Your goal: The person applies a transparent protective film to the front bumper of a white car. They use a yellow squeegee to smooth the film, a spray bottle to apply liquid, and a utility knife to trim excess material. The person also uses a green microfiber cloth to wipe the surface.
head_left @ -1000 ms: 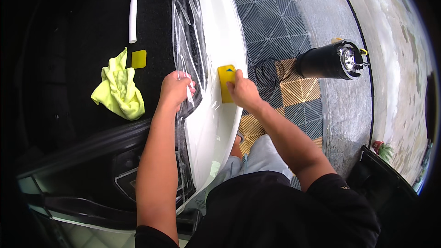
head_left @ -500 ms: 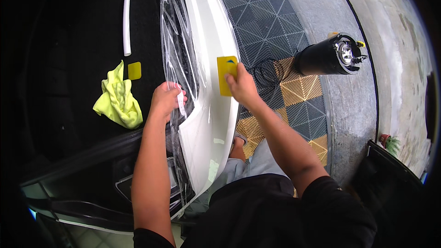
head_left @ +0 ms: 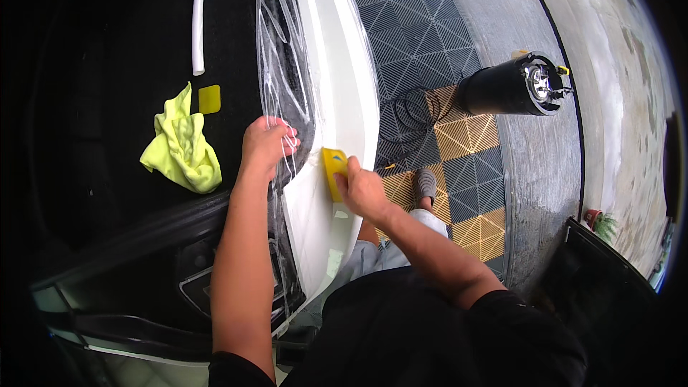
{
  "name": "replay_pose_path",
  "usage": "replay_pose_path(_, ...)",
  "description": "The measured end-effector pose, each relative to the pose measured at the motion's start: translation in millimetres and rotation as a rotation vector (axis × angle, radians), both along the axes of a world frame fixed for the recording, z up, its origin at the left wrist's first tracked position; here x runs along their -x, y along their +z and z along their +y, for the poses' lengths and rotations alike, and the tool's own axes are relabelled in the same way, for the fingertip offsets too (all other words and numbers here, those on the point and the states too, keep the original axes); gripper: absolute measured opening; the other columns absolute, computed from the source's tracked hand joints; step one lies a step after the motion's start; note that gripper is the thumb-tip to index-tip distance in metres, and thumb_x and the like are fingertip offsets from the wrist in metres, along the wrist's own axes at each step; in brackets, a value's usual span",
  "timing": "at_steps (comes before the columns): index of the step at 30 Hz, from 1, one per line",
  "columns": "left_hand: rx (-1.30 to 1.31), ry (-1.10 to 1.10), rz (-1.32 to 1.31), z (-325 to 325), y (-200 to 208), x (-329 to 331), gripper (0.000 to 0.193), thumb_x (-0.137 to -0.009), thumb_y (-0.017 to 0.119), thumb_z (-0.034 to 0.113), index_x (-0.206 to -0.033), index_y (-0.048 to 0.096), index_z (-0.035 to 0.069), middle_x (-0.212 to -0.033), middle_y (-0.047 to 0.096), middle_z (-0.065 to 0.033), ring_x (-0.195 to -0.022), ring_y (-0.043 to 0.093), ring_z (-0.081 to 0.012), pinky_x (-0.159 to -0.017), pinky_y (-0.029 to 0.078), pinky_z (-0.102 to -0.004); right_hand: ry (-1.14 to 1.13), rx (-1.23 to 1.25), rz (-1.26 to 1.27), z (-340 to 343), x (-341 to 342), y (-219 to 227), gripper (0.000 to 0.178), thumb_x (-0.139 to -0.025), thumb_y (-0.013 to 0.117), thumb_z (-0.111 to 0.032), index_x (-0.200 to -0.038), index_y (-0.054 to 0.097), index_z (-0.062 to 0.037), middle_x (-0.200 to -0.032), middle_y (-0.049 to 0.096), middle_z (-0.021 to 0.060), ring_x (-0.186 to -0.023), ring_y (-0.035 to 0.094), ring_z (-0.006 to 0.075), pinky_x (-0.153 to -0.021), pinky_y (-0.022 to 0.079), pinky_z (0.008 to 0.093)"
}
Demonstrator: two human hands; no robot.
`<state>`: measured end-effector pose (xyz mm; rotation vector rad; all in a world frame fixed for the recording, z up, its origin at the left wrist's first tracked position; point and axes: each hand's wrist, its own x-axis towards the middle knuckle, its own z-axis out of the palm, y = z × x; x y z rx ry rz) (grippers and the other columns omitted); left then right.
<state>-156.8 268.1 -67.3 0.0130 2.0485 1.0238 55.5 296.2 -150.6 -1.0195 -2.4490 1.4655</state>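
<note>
My left hand point(head_left: 268, 145) is closed on the edge of a wrinkled clear film point(head_left: 279, 57), thumb and fingers pinched together. The film runs along the black edge of a curved white car panel point(head_left: 347, 93). In my right hand point(head_left: 365, 192) is a yellow squeegee point(head_left: 334, 178), tilted, its blade at the white panel just right of the film. Whether the blade presses on the surface is hard to tell. Part of the squeegee is hidden by my fingers.
On the black surface at left lie a yellow-green cloth point(head_left: 180, 145), a second yellow squeegee point(head_left: 210, 99) and a white tube point(head_left: 199, 18). A black tank sprayer point(head_left: 502, 89) stands at right on the floor, with a coiled black hose point(head_left: 412, 118) beside it on grey and tan tiles point(head_left: 466, 150).
My right hand has brought the squeegee down and left, turning it nearer edge-on to the panel. My left hand has shifted slightly up and right, still holding the film. A shod foot has come into view.
</note>
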Motion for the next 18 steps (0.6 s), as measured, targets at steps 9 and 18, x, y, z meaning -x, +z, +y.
replay_pose_path(9, 0.212, -0.262, 0.388, 16, -14, 8, 0.047, -0.078, 0.081, 0.024, -0.106, 0.059, -0.006, -0.073, 0.064, -0.0096, -0.054, 0.058, -0.0144, -0.051, 0.048, -0.0301, -0.247, 0.204, 0.124, 110, 36, -12, 0.030, -0.096, 0.058, -0.024, -0.103, 0.043, 0.0019, -0.078, 0.065, 0.0283, -0.073, 0.063, 0.0485, -0.068, 0.051, 0.0520)
replay_pose_path(18, 0.272, -0.327, 0.380, 24, -35, 9, 0.020, -0.085, 0.072, 0.016, -0.078, 0.061, 0.001, -0.063, 0.059, -0.0051, -0.052, 0.057, -0.0144, -0.049, 0.045, -0.0307, -0.140, -0.057, 0.013, 156, 129, -10, 0.017, -0.090, 0.050, -0.012, -0.101, 0.055, 0.0000, -0.088, 0.069, 0.0241, -0.081, 0.067, 0.0416, -0.075, 0.053, 0.0503)
